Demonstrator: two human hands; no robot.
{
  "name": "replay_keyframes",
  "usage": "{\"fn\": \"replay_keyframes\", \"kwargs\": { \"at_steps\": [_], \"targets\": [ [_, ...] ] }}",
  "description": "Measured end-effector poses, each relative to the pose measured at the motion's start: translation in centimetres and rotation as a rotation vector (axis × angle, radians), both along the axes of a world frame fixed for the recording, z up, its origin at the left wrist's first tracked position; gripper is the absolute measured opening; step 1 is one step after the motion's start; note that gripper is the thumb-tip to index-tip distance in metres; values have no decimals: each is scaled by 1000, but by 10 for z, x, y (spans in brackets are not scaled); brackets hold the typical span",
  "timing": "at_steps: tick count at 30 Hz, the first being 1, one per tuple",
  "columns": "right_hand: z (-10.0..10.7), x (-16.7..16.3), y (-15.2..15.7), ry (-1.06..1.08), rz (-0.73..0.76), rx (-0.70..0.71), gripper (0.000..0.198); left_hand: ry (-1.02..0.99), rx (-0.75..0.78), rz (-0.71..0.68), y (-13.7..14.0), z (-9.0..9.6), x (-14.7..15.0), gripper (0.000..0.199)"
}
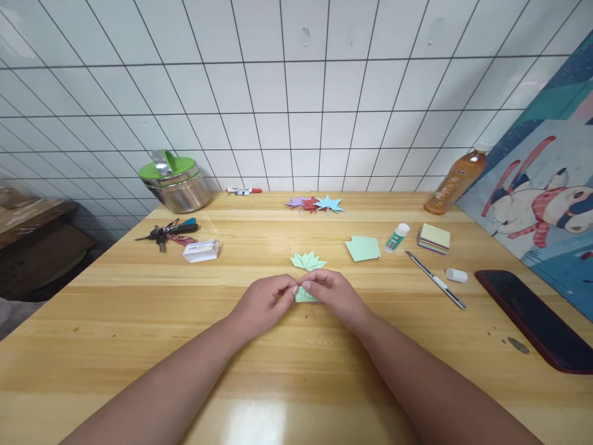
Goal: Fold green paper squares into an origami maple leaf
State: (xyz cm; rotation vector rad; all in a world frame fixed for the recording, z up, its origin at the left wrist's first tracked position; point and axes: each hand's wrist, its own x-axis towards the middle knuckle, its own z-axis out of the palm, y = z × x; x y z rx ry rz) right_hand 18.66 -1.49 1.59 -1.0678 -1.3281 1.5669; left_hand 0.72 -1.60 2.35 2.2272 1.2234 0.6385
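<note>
Between my two hands is a small piece of light green paper (306, 295) with crease lines, close above the wooden table. My left hand (266, 301) pinches its left edge between thumb and fingers. From the other side, my right hand (336, 296) has thumb and fingers closed on the paper and covers part of it. Just beyond my fingertips lies a pointed, fan-like folded green paper piece (308, 260). Farther right rest loose green paper sheets (364, 248), with a glue stick (397, 238) standing next to them, tilted in view.
Folded paper leaves (315, 204) in purple, red and blue lie near the tiled wall. On the right are a utility knife (435, 280), white cap (456, 275), sticky notes (434, 238), phone (537, 318) and bottle (456, 182). Keys (167, 232), an eraser (201, 250) and a green-lidded pot (176, 185) stand left.
</note>
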Motion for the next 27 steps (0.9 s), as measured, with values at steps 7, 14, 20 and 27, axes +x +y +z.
{"fn": "replay_keyframes", "kwargs": {
  "at_steps": [7,14,20,27],
  "targets": [
    [-2,-1,1,-62,-22,26,23,25,-3,12,-1,0,0,21],
    [-3,0,1,-94,-26,34,19,22,-7,12,-2,0,1,21],
    [0,-5,-2,-192,-101,176,16,-96,-93,4,-1,-1,2,25],
    [-2,-10,-4,-77,-211,150,21,-332,-284,-12,-2,0,8,32]
  ]
}}
